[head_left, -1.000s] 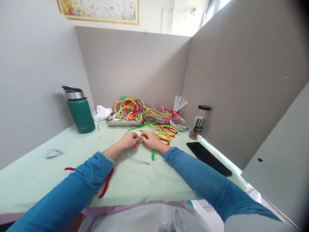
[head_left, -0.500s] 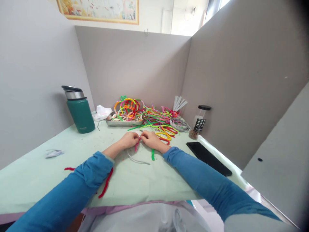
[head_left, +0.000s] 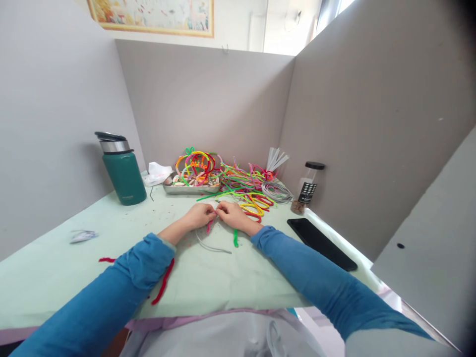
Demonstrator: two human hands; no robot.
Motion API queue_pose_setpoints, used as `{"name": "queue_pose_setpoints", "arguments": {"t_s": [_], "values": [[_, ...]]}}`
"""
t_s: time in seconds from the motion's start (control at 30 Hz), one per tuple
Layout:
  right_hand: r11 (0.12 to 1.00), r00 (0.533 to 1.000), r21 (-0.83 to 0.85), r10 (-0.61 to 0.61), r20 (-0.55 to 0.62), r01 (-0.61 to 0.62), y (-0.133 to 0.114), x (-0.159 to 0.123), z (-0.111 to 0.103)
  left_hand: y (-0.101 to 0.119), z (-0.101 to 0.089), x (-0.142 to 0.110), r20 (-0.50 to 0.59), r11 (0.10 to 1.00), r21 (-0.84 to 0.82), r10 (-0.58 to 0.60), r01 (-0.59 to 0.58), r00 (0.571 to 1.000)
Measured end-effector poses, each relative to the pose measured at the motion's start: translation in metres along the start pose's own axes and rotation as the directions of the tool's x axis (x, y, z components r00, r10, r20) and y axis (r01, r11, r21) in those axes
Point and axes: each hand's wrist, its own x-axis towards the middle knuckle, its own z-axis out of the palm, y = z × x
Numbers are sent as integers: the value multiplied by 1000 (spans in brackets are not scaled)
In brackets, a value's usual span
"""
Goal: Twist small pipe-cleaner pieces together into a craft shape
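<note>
One pink fuzzy strip (head_left: 209, 227), centre of frame, pinched by your left hand (head_left: 201, 215) and right hand (head_left: 230, 213), fingers curled, tips together. Grey wire (head_left: 213, 248) just below; green piece (head_left: 235, 239) right of it; metal tray (head_left: 191, 190) above hands; green bottle (head_left: 125, 178) left of frame.

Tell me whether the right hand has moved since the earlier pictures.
No, not noticeably: judged against the metal tray, the right hand keeps its place.

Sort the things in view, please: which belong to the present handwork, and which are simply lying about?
Likely belonging:
pink fuzzy piece at the left hand and right hand
coloured fuzzy stems
grey wire coil

Likely just lying about:
green bottle
jar with black lid
flat black object
</note>
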Motion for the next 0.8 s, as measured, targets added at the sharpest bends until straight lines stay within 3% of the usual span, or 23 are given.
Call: {"name": "queue_pose_setpoints", "arguments": {"t_s": [0.8], "values": [[998,999,-44,-34,4,34,7,2,4,2,-1,-1,4,1000,27,-1,1,1000]]}}
